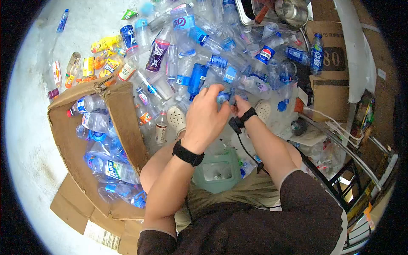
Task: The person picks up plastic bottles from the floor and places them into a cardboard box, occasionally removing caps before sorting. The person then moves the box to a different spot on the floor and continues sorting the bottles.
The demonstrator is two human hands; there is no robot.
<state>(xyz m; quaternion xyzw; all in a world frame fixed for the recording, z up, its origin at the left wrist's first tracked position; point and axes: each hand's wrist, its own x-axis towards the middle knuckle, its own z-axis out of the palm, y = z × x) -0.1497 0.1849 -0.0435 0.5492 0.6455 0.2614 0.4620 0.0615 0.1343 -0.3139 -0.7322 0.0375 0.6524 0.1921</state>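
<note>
In the middle of the head view, my left hand [206, 117] curves its fingers and thumb round a clear plastic bottle with blue on it [223, 98]; most of this bottle is hidden. Close on its right, my right hand [242, 106] has its fingers drawn together at the bottle's side, and what they pinch is too small to make out. Just beyond my left hand lies a blue bottle [197, 79]. A pale green plastic tub [216, 182] stands between my legs, below both hands.
Many empty drink bottles [185, 63] cover the floor ahead. On the left, a cardboard box [123, 123] holds clear bottles. Yellow-labelled bottles [111, 64] lie beyond it. Cardboard cartons [331, 85] and a metal-framed chair or rack [361, 165] stand on the right. A metal pot [292, 12] sits at the back.
</note>
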